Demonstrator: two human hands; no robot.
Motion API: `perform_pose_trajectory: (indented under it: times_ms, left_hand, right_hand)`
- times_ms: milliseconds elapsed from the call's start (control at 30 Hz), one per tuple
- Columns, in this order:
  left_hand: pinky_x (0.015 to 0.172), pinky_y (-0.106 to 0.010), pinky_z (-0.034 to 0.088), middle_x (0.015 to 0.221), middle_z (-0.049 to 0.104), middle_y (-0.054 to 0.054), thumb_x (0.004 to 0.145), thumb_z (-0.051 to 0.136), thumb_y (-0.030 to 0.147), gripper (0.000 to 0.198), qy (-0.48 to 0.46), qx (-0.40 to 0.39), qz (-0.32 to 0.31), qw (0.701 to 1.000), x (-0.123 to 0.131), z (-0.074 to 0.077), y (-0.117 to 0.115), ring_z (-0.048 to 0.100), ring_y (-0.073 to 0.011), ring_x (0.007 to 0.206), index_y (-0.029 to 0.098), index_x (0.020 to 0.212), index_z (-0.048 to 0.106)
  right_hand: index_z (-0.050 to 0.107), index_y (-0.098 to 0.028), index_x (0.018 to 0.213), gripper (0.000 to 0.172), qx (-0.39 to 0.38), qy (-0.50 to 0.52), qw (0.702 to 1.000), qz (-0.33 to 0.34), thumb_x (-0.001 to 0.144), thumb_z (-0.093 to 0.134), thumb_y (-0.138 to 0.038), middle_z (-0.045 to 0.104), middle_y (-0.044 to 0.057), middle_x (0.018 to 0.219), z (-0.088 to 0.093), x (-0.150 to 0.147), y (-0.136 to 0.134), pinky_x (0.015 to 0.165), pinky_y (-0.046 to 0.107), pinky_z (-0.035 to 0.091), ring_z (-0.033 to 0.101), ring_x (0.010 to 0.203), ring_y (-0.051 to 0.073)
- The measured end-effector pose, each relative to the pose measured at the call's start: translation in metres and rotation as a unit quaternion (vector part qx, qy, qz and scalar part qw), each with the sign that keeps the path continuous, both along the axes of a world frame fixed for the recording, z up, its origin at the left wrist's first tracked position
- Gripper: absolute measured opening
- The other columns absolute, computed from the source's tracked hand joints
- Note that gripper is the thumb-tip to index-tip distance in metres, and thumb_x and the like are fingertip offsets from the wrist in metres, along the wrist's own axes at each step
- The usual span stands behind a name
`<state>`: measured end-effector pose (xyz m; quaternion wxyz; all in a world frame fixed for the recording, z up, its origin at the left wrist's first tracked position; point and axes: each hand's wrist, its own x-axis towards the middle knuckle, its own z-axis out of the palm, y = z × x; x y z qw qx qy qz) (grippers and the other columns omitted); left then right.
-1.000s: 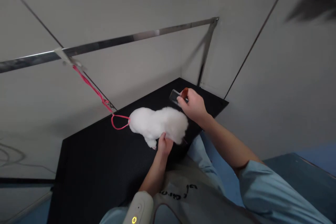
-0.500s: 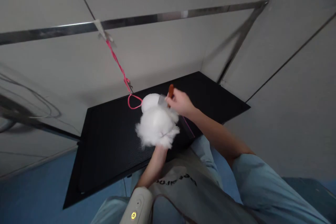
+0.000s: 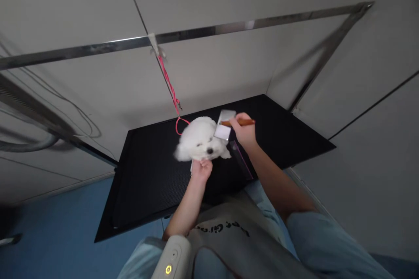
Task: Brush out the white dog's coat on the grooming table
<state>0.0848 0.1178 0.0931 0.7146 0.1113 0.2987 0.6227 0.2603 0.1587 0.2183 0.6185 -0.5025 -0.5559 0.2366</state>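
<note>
A fluffy white dog (image 3: 198,137) is on the black grooming table (image 3: 140,183), its face toward me. My left hand (image 3: 202,169) is beneath the muzzle, fingers closed at the chin fur. A slicker brush (image 3: 225,130) with an orange-brown wooden handle is in my right hand (image 3: 244,131). Its flat pale head is at the side of the dog's head, close to the eye on the right of the picture. Whether the pins touch the fur I cannot tell. Most of the dog's body is hidden behind its head.
A pink loop leash (image 3: 168,80) hangs from a metal bar (image 3: 203,32) down behind the dog. On the table, right of the dog, lies a dark flat strip with a purple edge (image 3: 242,159). A pale handheld device (image 3: 172,257) is close to my body. Cables run along the left wall.
The dog's face has come into view, where only white fur showed. My right hand has turned the brush from upright to roughly level. The whole view has shifted slightly.
</note>
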Motion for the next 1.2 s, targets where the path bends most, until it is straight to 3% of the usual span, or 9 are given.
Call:
perform_pose_trajectory:
  times_ms: [133,300,400,533,633,733,900,1033,1200]
  left_hand:
    - [0.03,-0.012,0.025,0.043,0.037,0.008,0.087,0.051,0.013,0.016,-0.002,-0.036,-0.034,0.999,-0.001,0.025,0.029,0.03,-0.0024,0.03,0.017,0.072,0.053]
    - [0.07,-0.022,0.055,0.097,0.071,-0.005,0.073,0.069,0.015,0.033,0.155,0.129,0.072,0.977,0.002,0.042,0.043,0.068,-0.0143,0.081,0.018,0.105,0.064]
    - [0.103,-0.034,0.044,0.128,0.061,-0.006,0.068,0.073,0.015,0.051,0.264,0.225,0.088,0.934,-0.006,0.051,0.052,0.056,-0.0215,0.118,0.02,0.117,0.061]
    - [0.101,-0.035,0.044,0.106,0.071,-0.005,0.066,0.068,0.015,0.031,0.449,0.255,0.095,0.851,-0.028,0.065,0.061,0.06,-0.0236,0.112,0.015,0.097,0.07]
    - [0.095,-0.034,0.048,0.088,0.074,-0.005,0.064,0.064,0.014,0.021,0.522,0.258,0.077,0.809,-0.044,0.076,0.064,0.063,-0.024,0.102,0.013,0.084,0.072]
    - [0.092,-0.034,0.049,0.083,0.073,-0.006,0.063,0.063,0.017,0.018,0.545,0.25,0.068,0.797,-0.053,0.082,0.07,0.065,-0.0235,0.096,0.013,0.078,0.072]
    - [0.086,-0.031,0.05,0.08,0.073,-0.005,0.065,0.061,0.021,0.018,0.54,0.274,0.075,0.793,-0.054,0.078,0.084,0.065,-0.0208,0.09,0.013,0.078,0.072]
    - [0.082,-0.032,0.051,0.079,0.073,-0.005,0.064,0.062,0.021,0.023,0.537,0.266,0.061,0.798,-0.054,0.073,0.092,0.065,-0.0217,0.088,0.014,0.083,0.073]
    - [0.079,-0.031,0.051,0.069,0.07,-0.003,0.062,0.057,0.023,0.017,0.526,0.239,0.055,0.814,-0.055,0.071,0.096,0.064,-0.0198,0.076,0.015,0.07,0.069]
  right_hand:
    - [0.055,-0.02,0.094,0.044,-0.156,0.122,0.97,0.143,0.082,0.047,-0.062,0.062,0.003,0.068,-0.09,0.028,-0.062,0.052,0.026,0.042,0.059,0.062,0.016]
    - [0.058,-0.021,0.074,0.04,-0.255,0.051,0.934,0.245,0.084,0.046,-0.058,0.064,0.005,0.067,-0.162,0.012,-0.112,0.056,0.03,0.048,0.062,0.063,0.019]
    - [0.067,-0.02,0.078,0.026,-0.202,-0.079,0.939,0.267,0.088,0.05,-0.038,0.068,0.006,0.071,-0.149,-0.012,-0.096,0.068,0.033,0.051,0.064,0.071,0.02]
    - [0.072,-0.02,0.1,0.024,-0.064,-0.137,0.952,0.266,0.087,0.051,-0.022,0.07,0.008,0.098,-0.126,-0.034,-0.052,0.087,0.034,0.048,0.064,0.092,0.019]
    - [0.073,-0.016,0.095,0.023,-0.152,-0.114,0.939,0.287,0.084,0.053,-0.018,0.071,0.007,0.083,-0.136,-0.044,-0.042,0.073,0.031,0.052,0.065,0.073,0.016]
    - [0.072,-0.014,0.095,0.024,-0.223,-0.063,0.91,0.345,0.086,0.051,-0.022,0.07,0.004,0.07,-0.141,-0.047,-0.043,0.057,0.027,0.051,0.062,0.055,0.014]
    - [0.072,-0.015,0.096,0.023,-0.1,-0.036,0.947,0.303,0.083,0.055,-0.022,0.072,0.009,0.096,-0.122,-0.043,-0.018,0.082,0.032,0.051,0.066,0.089,0.018]
    - [0.072,-0.013,0.095,0.024,-0.206,-0.054,0.922,0.323,0.084,0.053,-0.023,0.071,0.006,0.075,-0.133,-0.041,-0.019,0.064,0.03,0.052,0.064,0.064,0.016]
    - [0.073,-0.017,0.099,0.024,-0.075,-0.075,0.95,0.293,0.085,0.055,-0.026,0.072,0.008,0.096,-0.125,-0.036,-0.014,0.079,0.033,0.051,0.065,0.086,0.018]
